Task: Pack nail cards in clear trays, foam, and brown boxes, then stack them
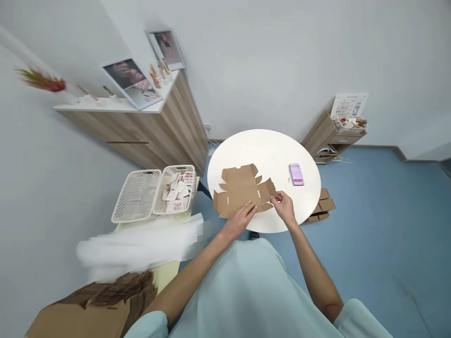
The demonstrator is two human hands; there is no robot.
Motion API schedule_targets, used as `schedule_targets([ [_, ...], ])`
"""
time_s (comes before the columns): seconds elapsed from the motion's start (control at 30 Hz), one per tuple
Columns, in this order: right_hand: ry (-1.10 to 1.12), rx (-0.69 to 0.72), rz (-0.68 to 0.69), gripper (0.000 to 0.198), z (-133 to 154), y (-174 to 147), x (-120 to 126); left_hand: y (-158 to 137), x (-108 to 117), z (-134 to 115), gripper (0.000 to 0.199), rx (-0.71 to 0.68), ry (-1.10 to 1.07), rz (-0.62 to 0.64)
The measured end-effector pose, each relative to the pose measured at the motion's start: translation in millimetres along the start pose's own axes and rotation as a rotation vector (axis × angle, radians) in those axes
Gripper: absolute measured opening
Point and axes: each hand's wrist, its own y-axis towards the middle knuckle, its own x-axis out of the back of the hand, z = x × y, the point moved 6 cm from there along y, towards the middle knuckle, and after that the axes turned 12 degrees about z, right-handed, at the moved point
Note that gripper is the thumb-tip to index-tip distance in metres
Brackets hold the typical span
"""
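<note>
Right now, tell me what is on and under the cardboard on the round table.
The left hand rests on the cardboard, while the right hand holds its right edge. Underneath is the white table; the covered part, and anything thin lying there, cannot be seen.

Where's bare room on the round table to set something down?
Free: far side of the table, beyond the cardboard blank and purple item; also the strip between those two. Crowded: near left to middle, with cardboard, left hand and right hand.
</note>
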Motion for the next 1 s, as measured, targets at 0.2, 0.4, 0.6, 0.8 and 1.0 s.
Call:
schedule_targets([
  [0.2,0.057,-0.157,0.007,0.031,-100,46,53,91,-89,9,0.064,0.013,-0.167,0.255],
  [0.4,-0.005,-0.309,0.034,0.026,-168,67,72,130,-146,6,0.058,0.092,-0.269,0.46],
  [0.6,-0.136,-0.449,0.084,0.013,-199,67,82,134,-180,14,0.059,0.149,-0.329,0.497],
  [0.8,-0.456,-0.332,0.071,0.042,-162,84,88,99,-167,52,0.061,0.277,-0.313,0.458],
  [1.0,-0.512,-0.201,0.263,0.055,-121,135,45,66,-146,78,0.067,0.44,-0.356,0.431],
])
